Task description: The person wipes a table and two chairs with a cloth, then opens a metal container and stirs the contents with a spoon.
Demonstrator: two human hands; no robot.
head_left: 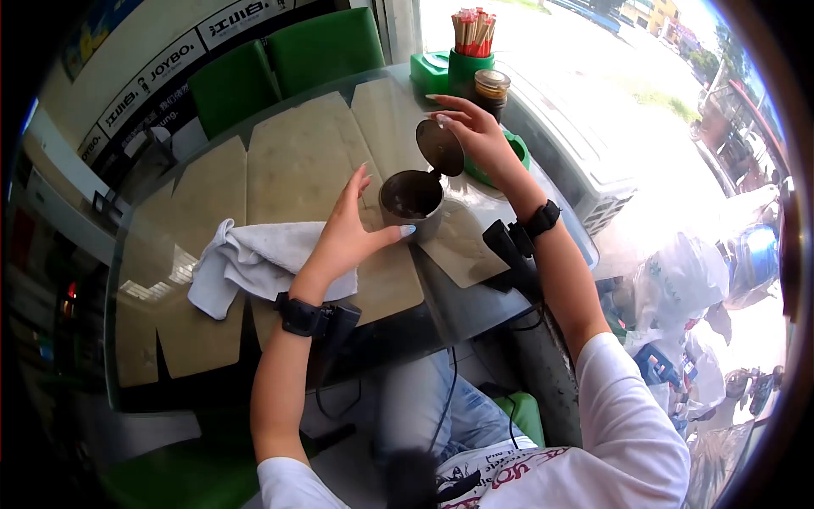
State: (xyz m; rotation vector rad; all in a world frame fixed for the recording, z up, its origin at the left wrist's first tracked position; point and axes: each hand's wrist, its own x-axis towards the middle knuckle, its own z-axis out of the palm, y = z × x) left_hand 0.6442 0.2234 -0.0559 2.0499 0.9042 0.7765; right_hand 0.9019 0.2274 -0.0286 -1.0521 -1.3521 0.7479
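A grey metal canister (pixel 413 212) stands on the table with its hinged lid (pixel 440 148) tipped up, and its dark inside shows. My left hand (pixel 346 227) curves around the canister's left side, fingers and thumb spread apart. The thumb tip rests at or very near the canister's front wall, while the fingers stay clear of it. Above the raised lid is my right hand (pixel 479 136), fingers stretched out, with a fingertip at the lid's upper edge; whether it presses on the lid is hard to see. A crumpled white cloth (pixel 263 259) lies left of my left hand.
Behind my right hand stand a lidded jar (pixel 491 89), a green holder of wrapped chopsticks (pixel 471 68) and a green box (pixel 429 72). A green ashtray-like dish (pixel 515 148) is partly hidden. Brown sheets lie under the glass tabletop (pixel 297 161). Green chairs (pixel 326 42) stand beyond.
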